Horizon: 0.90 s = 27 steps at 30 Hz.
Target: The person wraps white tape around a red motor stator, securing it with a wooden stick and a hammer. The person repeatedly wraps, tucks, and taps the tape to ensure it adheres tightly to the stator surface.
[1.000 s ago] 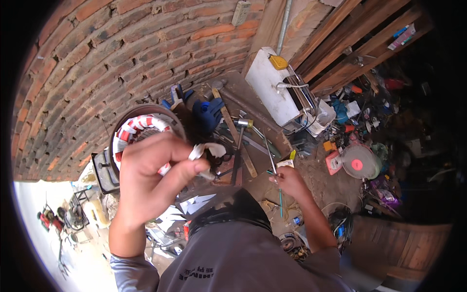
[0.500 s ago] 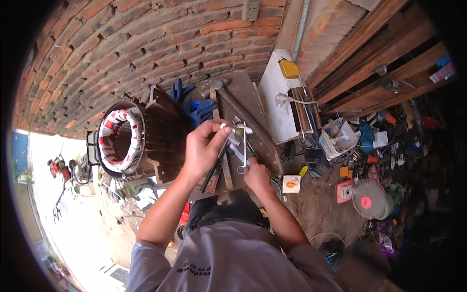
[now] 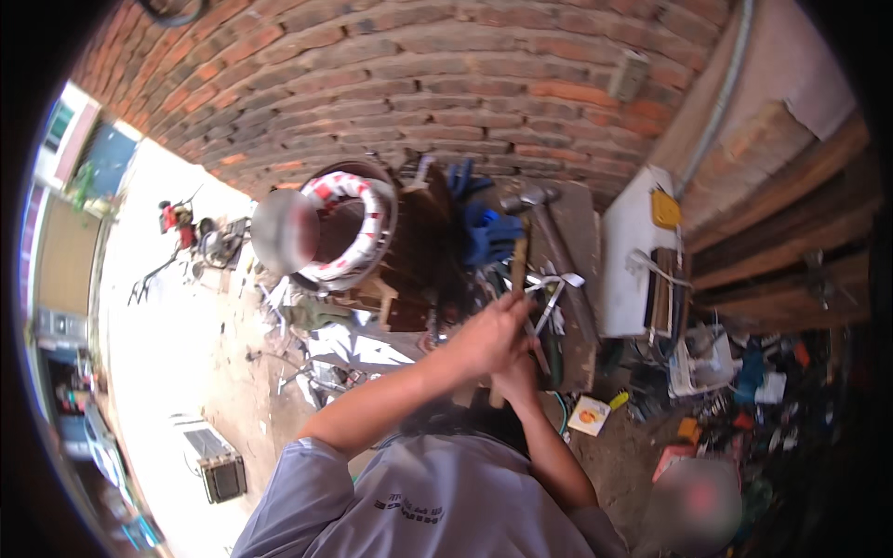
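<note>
My left hand [image 3: 495, 337] is over the near part of the workbench, its fingers curled closed; what they hold, if anything, is hidden. Just below it and partly covered by it is my right hand [image 3: 517, 376], whose fingers I cannot see. Past my fingertips lie slim silver metal tools [image 3: 551, 299], too blurred to name surely, with a white piece at their far end. A hammer [image 3: 565, 251] with a long dark handle rests to their right. Farther back are blue work gloves [image 3: 490, 234]. To the left, an open motor housing [image 3: 416, 244] carries a ring of red-and-white windings [image 3: 370, 232].
A brick wall [image 3: 446, 102] rises behind the bench [image 3: 581, 358]. On the right stand a white board [image 3: 625, 270], a yellow tape measure [image 3: 665, 209] and a white bin [image 3: 693, 365] amid clutter. A small white box [image 3: 589, 416] lies on the floor.
The view has swung left, so the bench appears farther right. My hands have come together, the left one now overlapping the right. The white piece is no longer at my left fingertips.
</note>
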Each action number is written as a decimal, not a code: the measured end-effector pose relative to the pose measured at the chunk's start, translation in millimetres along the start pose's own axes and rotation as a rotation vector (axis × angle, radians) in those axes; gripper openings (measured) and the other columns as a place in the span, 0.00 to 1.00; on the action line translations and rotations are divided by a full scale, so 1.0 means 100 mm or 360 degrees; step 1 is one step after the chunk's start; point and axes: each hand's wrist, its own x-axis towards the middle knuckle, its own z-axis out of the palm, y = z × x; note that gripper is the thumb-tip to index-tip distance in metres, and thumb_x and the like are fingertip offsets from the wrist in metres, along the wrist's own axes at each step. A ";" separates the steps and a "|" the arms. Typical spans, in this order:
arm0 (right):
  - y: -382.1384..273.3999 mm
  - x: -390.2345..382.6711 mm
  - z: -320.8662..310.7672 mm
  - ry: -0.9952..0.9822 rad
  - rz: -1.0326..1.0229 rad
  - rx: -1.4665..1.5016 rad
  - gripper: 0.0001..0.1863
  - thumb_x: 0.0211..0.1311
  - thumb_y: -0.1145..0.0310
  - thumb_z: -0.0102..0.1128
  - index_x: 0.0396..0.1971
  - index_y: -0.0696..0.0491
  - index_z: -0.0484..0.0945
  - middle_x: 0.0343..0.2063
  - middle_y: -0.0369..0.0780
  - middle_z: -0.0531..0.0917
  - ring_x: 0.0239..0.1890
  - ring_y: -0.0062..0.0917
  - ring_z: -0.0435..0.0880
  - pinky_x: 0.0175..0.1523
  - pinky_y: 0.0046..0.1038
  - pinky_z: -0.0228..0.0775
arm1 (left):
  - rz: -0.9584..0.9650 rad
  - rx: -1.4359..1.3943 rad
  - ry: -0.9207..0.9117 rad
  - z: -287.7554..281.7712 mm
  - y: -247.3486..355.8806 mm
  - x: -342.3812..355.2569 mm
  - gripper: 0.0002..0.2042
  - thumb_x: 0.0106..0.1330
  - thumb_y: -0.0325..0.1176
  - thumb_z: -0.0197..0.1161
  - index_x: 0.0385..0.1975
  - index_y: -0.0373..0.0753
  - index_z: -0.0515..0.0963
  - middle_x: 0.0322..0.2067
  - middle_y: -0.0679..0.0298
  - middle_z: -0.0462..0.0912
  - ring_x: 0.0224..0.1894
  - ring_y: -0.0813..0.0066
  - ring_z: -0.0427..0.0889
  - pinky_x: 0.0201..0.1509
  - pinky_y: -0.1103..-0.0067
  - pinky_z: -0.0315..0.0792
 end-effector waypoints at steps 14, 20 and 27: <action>0.19 -1.47 -1.00 -0.0235 0.0612 0.0833 0.06 0.73 0.70 0.56 0.41 0.57 0.74 0.15 0.34 0.76 0.14 0.17 0.73 0.19 0.25 0.60 | 0.0207 -0.0579 -0.0024 -1.37 -0.26 -1.32 0.13 0.68 0.34 0.67 0.47 0.33 0.81 0.43 0.52 0.84 0.44 0.50 0.85 0.48 0.64 0.80; -0.44 -2.13 -1.38 -0.0197 0.1044 0.0369 0.09 0.69 0.68 0.59 0.42 0.57 0.76 0.18 0.35 0.77 0.18 0.21 0.77 0.24 0.26 0.69 | 0.0257 -0.0691 0.0203 -1.86 -0.65 -1.58 0.13 0.65 0.32 0.72 0.45 0.33 0.83 0.39 0.53 0.86 0.40 0.55 0.87 0.44 0.68 0.81; -0.24 -3.00 -1.72 0.0282 0.0838 0.0525 0.25 0.71 0.68 0.58 0.65 0.54 0.64 0.50 0.50 0.79 0.48 0.27 0.81 0.50 0.26 0.74 | 0.0314 -0.0942 0.0157 -1.99 -1.00 -1.78 0.13 0.64 0.33 0.73 0.44 0.33 0.84 0.39 0.55 0.87 0.39 0.57 0.87 0.42 0.69 0.80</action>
